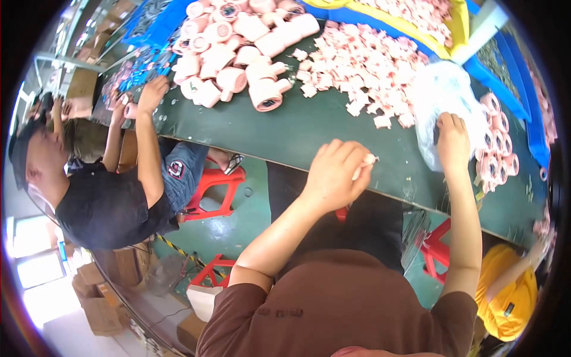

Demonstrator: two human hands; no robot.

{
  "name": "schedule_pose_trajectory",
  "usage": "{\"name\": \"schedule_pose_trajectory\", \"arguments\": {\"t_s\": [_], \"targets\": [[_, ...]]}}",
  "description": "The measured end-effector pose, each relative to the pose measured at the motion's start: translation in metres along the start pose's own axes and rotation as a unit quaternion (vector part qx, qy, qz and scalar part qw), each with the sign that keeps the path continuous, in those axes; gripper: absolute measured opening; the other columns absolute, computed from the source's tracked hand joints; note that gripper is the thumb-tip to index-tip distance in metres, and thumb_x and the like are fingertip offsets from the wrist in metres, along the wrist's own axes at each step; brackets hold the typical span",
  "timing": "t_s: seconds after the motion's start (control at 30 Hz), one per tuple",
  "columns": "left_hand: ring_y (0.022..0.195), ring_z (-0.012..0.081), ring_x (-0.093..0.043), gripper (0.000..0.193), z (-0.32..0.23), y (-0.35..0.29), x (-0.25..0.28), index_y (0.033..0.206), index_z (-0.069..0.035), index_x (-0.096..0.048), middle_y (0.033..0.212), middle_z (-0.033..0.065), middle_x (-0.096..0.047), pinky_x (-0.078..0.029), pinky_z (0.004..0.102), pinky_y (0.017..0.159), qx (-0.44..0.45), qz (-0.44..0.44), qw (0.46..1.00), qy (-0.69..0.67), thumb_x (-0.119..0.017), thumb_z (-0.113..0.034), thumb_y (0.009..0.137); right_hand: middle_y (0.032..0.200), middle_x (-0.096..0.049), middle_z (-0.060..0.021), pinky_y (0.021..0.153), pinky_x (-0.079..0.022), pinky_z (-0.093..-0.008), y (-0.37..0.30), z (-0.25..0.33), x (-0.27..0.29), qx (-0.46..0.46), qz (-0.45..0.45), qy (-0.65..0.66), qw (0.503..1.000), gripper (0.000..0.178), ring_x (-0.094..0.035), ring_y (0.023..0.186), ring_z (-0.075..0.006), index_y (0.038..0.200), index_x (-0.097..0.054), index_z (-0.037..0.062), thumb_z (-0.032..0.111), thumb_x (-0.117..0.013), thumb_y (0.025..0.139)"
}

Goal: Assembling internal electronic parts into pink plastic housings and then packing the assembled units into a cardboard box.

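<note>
Table (pixel 285 128): dark green, running slantwise from upper left to lower right, shared by several workers and so kept loaded along its far side while the near edge is left bare for handwork. Blue bins (pixel 505 77): set at the far rim and right end, apparently as stock holders within arm's reach; a yellow bin (pixel 458 18) of pale pink pieces is seen beside them. Heap of pink rolls (pixel 238 53): large spool-like items piled loosely at the upper middle, lying at all angles, open ends turned many ways. Spread of small pink and white pieces (pixel 363 71): scattered flat to the right of the rolls, probably tipped out so that single pieces can be picked. Clear plastic bag (pixel 443 104): crumpled, resting on the table just right of the spread, its upper part bunched high; it is gripped near its lower side by the right hand (pixel 453 141), whose fingers are curled and pressed together on the film, presumably to hold it steady. Row of smaller pink rolls (pixel 496 149): lined up just beyond the bag. Left hand (pixel 333 175): held over the near table edge, closed in a loose fist, a small whitish piece (pixel 364 166) pinched between thumb and fingertips; its long axis is judged to run toward the upper right, the exposed tip pointing toward the bag, though its shape is mostly hidden. Co-worker in a dark shirt (pixel 101 205): seated at left, hands occupied at the table's far left end. Red stools (pixel 211 190): stood beneath the table.
</note>
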State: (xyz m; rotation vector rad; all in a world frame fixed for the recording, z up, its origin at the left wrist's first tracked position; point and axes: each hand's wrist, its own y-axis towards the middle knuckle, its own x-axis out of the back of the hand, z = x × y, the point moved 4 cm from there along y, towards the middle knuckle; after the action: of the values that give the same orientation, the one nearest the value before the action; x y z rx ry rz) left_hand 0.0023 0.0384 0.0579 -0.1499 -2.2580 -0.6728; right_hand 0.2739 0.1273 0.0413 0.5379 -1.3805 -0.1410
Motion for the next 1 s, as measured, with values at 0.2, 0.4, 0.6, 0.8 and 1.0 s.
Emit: {"name": "schedule_pose_trajectory", "arguments": {"t_s": [0.2,0.4,0.6,0.8,1.0], "targets": [[0.088,0.0268,-0.058,0.020,0.004,-0.006,0.006,0.099,-0.009,-0.062,0.101,0.0043,-0.062,-0.045,0.0388,0.076,0.002,0.006,1.000,-0.019,-0.069,-0.014,0.080,0.088,-0.066,-0.0116,0.070,-0.049,-0.0302,0.008,-0.020,0.019,-0.110,-0.012,0.173,0.979,0.015,-0.064,0.076,-0.0206,0.103,-0.068,-0.0012,0.009,-0.064,0.092],[0.092,0.0267,-0.057,0.018,0.006,-0.007,0.011,0.101,-0.011,-0.065,0.105,0.0046,-0.061,-0.045,0.0384,0.081,0.009,0.032,0.999,-0.033,-0.068,-0.017,0.084,0.091,-0.070,-0.0043,0.074,-0.052,-0.0246,-0.021,0.065,0.030,-0.274,0.170,0.564,0.760,0.018,-0.066,0.077,-0.0110,0.109,-0.069,0.0002,0.006,-0.065,0.093],[0.093,0.0281,-0.057,0.023,0.006,-0.005,0.006,0.102,-0.007,-0.060,0.108,0.0078,-0.060,-0.044,0.0396,0.080,0.024,0.031,0.998,-0.043,-0.068,-0.016,0.083,0.100,-0.064,-0.0058,0.081,-0.048,-0.0251,-0.042,0.128,0.019,-0.155,0.183,0.619,0.748,0.015,-0.060,0.093,-0.0130,0.100,-0.073,-0.0005,-0.005,-0.068,0.086],[0.092,0.0292,-0.058,0.023,0.008,-0.005,0.008,0.096,-0.005,-0.055,0.107,0.0112,-0.059,-0.043,0.0403,0.079,0.006,0.003,0.999,-0.039,-0.069,-0.014,0.080,0.102,-0.063,-0.0066,0.083,-0.050,-0.0268,-0.037,0.130,0.016,-0.116,0.198,0.637,0.736,0.019,-0.061,0.095,-0.0148,0.101,-0.074,0.0028,-0.006,-0.069,0.085],[0.088,0.0300,-0.056,0.022,0.006,-0.004,0.009,0.093,-0.004,-0.053,0.102,0.0107,-0.056,-0.042,0.0408,0.078,-0.006,-0.010,0.998,-0.054,-0.067,-0.012,0.079,0.103,-0.063,-0.0072,0.084,-0.051,-0.0272,-0.033,0.134,0.016,-0.090,0.209,0.629,0.744,0.017,-0.062,0.096,-0.0159,0.099,-0.074,0.0019,-0.006,-0.069,0.084]]}}
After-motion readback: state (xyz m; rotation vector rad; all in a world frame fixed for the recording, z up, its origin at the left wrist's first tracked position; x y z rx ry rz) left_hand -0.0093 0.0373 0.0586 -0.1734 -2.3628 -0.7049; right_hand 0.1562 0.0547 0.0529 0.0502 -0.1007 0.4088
